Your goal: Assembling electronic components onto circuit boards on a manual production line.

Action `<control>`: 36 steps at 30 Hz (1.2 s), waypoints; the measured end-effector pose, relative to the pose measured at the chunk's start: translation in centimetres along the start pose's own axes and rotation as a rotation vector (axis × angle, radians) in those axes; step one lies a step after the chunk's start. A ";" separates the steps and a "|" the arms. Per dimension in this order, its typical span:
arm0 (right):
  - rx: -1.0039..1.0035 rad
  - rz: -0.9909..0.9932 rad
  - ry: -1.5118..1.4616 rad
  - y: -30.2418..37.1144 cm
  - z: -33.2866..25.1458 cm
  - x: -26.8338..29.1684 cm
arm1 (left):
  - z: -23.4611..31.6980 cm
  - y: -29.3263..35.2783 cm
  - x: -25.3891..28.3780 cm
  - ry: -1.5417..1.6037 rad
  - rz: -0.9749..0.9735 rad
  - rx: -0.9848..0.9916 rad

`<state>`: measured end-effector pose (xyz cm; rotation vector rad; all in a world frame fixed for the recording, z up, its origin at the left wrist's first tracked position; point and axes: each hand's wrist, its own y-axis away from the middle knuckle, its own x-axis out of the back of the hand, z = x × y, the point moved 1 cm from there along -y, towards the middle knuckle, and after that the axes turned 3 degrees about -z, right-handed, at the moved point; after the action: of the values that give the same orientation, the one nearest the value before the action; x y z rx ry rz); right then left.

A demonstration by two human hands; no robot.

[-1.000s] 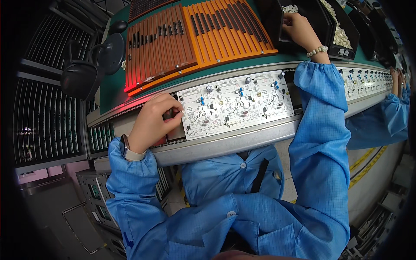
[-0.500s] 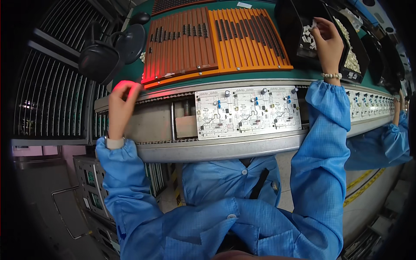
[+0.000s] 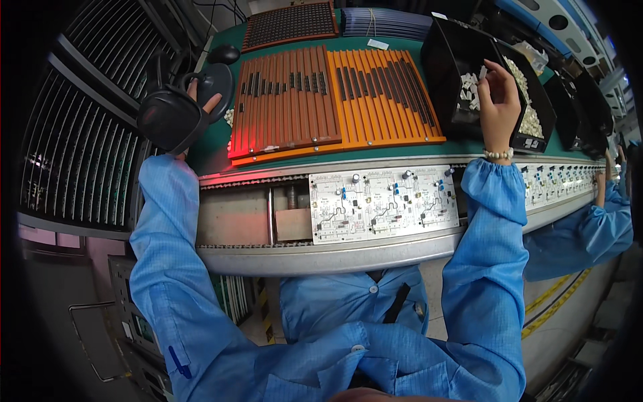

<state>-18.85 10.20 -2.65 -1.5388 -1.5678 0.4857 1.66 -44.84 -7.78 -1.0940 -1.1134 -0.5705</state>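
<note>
on the left, a black device hides most of the left hand; i can't tell its grip. the right hand pinches a white piece by a black bin.

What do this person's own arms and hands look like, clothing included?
The right hand and the visible part of the left hand are gloveless. The left sleeve and right sleeve are long, loose and blue; the right cuff is gathered. Next to it is a bracelet of pale beads.
</note>
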 end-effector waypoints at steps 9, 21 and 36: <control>0.030 0.003 -0.102 0.0 -1.1 -0.3 | 0.4 -1.3 0.7 0.011 -0.179 0.075; 0.041 -0.134 -0.180 -0.8 -5.1 0.2 | 0.7 0.7 0.5 -0.079 0.293 -0.083; 0.339 -1.114 0.104 6.2 -21.7 -2.1 | -5.3 -0.5 -7.5 -0.034 0.064 -0.188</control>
<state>1.60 2.95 3.87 -0.2904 -1.8527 0.0140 0.62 -50.89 -14.68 -1.3011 -1.0657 -0.6168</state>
